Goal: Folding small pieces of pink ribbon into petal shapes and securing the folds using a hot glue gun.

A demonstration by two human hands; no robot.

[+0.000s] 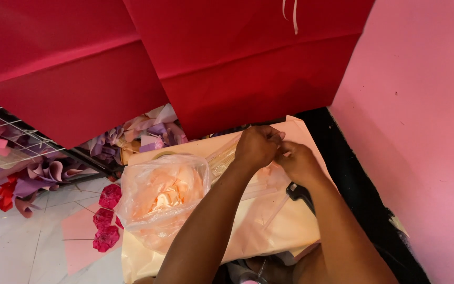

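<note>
Left hand and right hand met at far edge of peach paper sheet, fingers pinched together on small pale piece, too small to identify. Clear plastic bag of peach paper petals lay at sheet's left edge, still full. Magenta paper flowers on floor.

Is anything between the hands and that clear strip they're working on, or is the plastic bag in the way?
Nothing visible is in the way. The left hand and right hand meet directly on the clear strip over the peach paper. The plastic bag sits to the left of the hands, beside the left forearm, not between them and the strip.
</note>
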